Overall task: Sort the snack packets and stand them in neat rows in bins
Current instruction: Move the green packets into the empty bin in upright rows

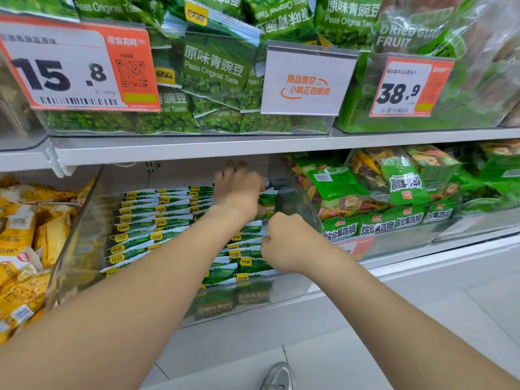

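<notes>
Here, green packets (157, 218) stand in rows in the bin (302, 192); at its one o'clock the left grip (239, 192) grasps one, likely to seat it, while the right grip (284, 240) pinches neighbours steady.

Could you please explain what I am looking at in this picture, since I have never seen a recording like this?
No machine here: a person wears a camera on the head, which looks down at their two bare hands at a shop shelf. Both reach into a clear plastic bin where green pea packets stand in rows. The left hand, deeper in, grips one pea packet. The right hand curls its fingers at the packet tops nearer the front; whether it pinches one, I cannot tell. Yellow snack packets lie to the left, fruit-and-vegetable crisp packets to the right.
</notes>
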A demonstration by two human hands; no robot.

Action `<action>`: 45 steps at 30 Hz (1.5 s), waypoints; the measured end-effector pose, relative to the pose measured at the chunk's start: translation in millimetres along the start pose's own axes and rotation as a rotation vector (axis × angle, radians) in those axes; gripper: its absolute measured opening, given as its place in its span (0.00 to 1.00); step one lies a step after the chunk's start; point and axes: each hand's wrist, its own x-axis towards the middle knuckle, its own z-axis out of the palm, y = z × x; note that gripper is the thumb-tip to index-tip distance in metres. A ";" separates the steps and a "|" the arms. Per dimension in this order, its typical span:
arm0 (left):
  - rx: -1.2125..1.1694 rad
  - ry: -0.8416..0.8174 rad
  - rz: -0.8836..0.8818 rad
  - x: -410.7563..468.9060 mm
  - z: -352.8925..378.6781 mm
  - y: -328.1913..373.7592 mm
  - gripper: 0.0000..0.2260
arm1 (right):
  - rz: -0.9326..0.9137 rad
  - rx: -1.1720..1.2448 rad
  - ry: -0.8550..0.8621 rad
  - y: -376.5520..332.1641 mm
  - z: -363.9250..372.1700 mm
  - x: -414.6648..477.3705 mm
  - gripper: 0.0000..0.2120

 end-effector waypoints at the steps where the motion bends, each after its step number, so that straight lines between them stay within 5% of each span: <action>1: 0.000 -0.011 -0.043 1.1 -0.1 -4.6 0.22 | 0.001 -0.010 0.014 0.7 0.7 0.1 0.09; 8: -0.038 -0.034 -0.034 -4.1 -2.9 -21.5 0.22 | -0.027 -0.154 0.190 -7.1 5.7 13.6 0.08; 15: 0.007 -0.036 -0.004 -27.8 -7.3 -57.3 0.18 | -0.121 -0.239 0.301 -15.6 8.4 63.8 0.33; 22: 0.055 -0.026 0.000 -37.3 -8.5 -55.8 0.15 | -0.081 -0.351 0.288 -15.1 -2.0 76.5 0.17; 32: 0.077 -0.058 0.092 -27.9 -10.2 -48.7 0.06 | 0.033 -0.478 0.225 -32.1 -15.8 91.9 0.21; 38: 0.175 -0.036 0.146 -28.1 -15.6 -59.2 0.19 | 0.030 -0.459 0.239 -28.0 -11.1 100.1 0.18; 45: 0.008 -0.052 0.115 -35.2 -15.4 -66.2 0.16 | -0.093 -0.473 0.229 -9.6 0.8 91.4 0.16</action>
